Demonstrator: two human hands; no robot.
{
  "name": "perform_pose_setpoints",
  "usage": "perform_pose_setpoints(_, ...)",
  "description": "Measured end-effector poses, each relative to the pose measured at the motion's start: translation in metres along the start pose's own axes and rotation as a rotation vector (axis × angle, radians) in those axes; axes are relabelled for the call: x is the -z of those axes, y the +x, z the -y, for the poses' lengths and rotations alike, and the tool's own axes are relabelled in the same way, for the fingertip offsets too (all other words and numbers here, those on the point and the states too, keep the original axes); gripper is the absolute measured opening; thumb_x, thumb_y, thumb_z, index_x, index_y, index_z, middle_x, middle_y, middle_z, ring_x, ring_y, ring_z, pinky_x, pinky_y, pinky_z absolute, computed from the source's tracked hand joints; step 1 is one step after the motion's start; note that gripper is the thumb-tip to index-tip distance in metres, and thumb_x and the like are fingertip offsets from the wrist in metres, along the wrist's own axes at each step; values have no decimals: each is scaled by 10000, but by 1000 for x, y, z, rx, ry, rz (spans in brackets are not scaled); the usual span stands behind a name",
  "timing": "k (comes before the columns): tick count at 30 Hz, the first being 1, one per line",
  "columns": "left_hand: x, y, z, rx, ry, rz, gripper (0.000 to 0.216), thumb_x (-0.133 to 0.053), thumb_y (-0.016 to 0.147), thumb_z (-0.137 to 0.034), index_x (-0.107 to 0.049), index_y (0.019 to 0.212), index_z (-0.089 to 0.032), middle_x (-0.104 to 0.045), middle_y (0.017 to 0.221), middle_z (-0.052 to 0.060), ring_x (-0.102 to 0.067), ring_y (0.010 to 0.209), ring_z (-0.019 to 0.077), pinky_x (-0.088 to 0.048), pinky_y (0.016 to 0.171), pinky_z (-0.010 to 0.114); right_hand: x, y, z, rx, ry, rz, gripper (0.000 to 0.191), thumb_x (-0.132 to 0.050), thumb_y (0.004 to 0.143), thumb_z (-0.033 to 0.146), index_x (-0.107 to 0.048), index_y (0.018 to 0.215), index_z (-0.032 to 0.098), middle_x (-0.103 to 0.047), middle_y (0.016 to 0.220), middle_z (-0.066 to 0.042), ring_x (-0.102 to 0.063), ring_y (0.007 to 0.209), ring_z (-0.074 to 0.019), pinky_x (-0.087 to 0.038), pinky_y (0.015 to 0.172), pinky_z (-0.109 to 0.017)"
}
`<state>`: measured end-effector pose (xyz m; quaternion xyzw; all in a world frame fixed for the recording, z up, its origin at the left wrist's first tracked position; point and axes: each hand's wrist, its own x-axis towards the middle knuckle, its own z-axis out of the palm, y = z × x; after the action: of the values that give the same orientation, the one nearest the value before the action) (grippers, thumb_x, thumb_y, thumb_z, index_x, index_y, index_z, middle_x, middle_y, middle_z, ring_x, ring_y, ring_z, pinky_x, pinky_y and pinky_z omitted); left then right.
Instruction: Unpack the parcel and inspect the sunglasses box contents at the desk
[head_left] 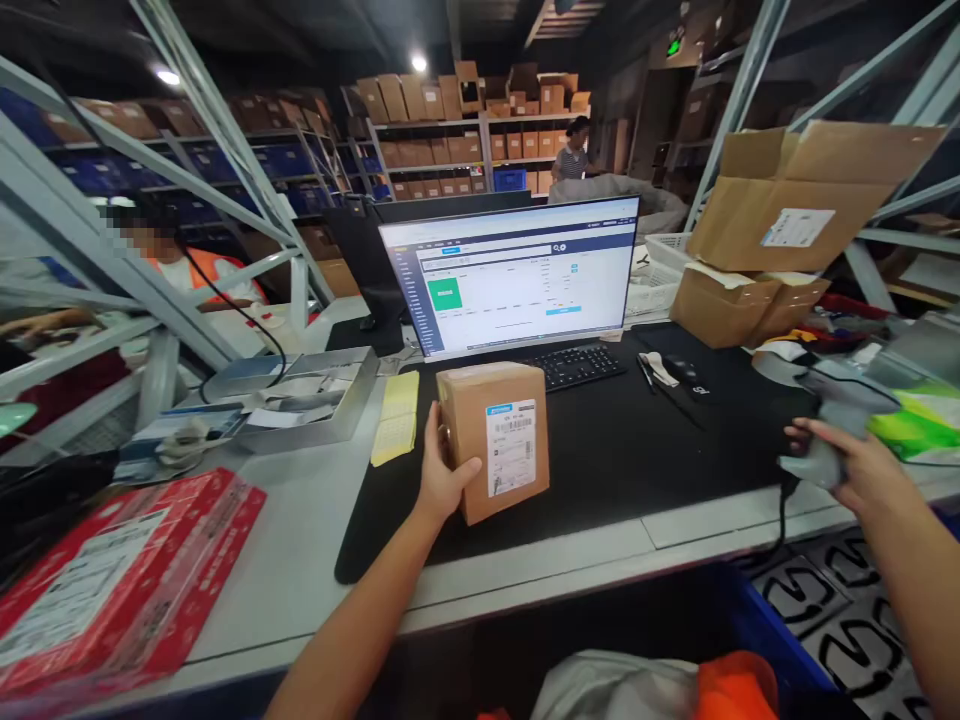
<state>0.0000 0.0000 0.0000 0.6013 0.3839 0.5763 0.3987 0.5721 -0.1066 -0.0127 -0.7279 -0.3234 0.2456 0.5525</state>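
Biggest thing here is the one black mat (645, 450), spread over the desk right in front of the monitor (517, 275) (just one screen, lit up with some web form and a green block). Right of the monitor there's a stack of brown cartons (780, 210), three as far as I can count: one big open one sitting on two smaller ones. Far down-left of the monitor, at the near edge, lies one flat red carton (127, 570) with a white label. Left of the monitor sits one person in orange (191, 275), and in front-left of the monitor there's one shallow metal tray (315, 400) with papers in it. Now the main bit: one small cardboard box (499, 440) stands on the mat directly in front of the monitor, one white shipping label facing the camera. The left hand (442, 475) is clamped on its left side, thumb on the front, fingers round the back. One black keyboard (581, 365) sits at the foot of the monitor, one yellow pad of labels (397, 415) front-left of it. The right hand (855, 465) is well to the right of the monitor, curled tight around one grey handheld scanner (832, 420), a bit blurred. One black mouse (682, 370) lies front-right of the monitor. A second person in stripes (571, 155) stands far behind it.
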Motion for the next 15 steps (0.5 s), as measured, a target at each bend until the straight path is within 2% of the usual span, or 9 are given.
perform_pose_setpoints(2, -8, -6, -10, -48, 111, 15, 1187, -869, 668, -577, -246, 1633, -282, -278, 1670, 157, -310, 1529, 421, -287, 1251, 568, -3, -31, 11, -78, 296, 130, 336, -650, 675, 489, -612, 940, 286, -540, 707, -26, -547, 566, -202, -516, 561, -360)
perform_pose_setpoints(3, -14, -8, -16, -79, 181, 24, 1151, -857, 689, -565, -259, 1629, -274, -263, 1675, 158, -280, 1543, 418, -241, 1270, 572, -7, -49, 17, -126, 427, 187, 302, -696, 679, 444, -628, 932, 293, -456, 627, 8, -462, 495, -170, -453, 488, -329)
perform_pose_setpoints(4, -22, -11, -23, -109, 255, 34, 1123, -853, 704, -541, -270, 1625, -272, -239, 1683, 155, -246, 1558, 413, -198, 1284, 574, -13, -68, 25, -182, 470, 297, 284, -747, 705, 402, -643, 945, 293, -428, 595, 21, -438, 484, -159, -423, 472, -316)
perform_pose_setpoints(7, -49, -14, -44, -138, 442, 70, 1126, -879, 686, -434, -273, 1624, -289, -187, 1696, 142, -190, 1579, 405, -139, 1296, 585, -41, -124, 46, -142, 366, 513, 355, -828, 708, 381, -675, 997, 244, -519, 588, 18, -473, 482, -146, -382, 450, -280)
perform_pose_setpoints(10, -73, -15, -58, -131, 542, 93, 1193, -904, 633, -379, -253, 1629, -291, -216, 1681, 150, -209, 1571, 412, -159, 1290, 600, -74, -161, 59, -182, 132, 833, 296, -780, 733, 445, -608, 743, 204, -477, 499, 36, -395, 388, -101, -291, 381, -231)
perform_pose_setpoints(13, -84, -18, -63, -118, 623, 94, 1223, -898, 640, -364, -203, 1644, -285, -197, 1689, 155, -213, 1568, 407, -185, 1284, 598, -93, -170, 61, -192, 29, 948, 289, -760, 718, 447, -604, 740, 205, -481, 481, 48, -369, 354, -85, -292, 360, -217)
perform_pose_setpoints(15, -81, -22, -62, -95, 635, 72, 1213, -887, 661, -362, -185, 1647, -284, -181, 1696, 150, -211, 1570, 399, -191, 1284, 589, -89, -162, 56, -168, 44, 975, 319, -763, 725, 489, -612, 735, 208, -520, 504, 28, -403, 362, -99, -333, 364, -236)
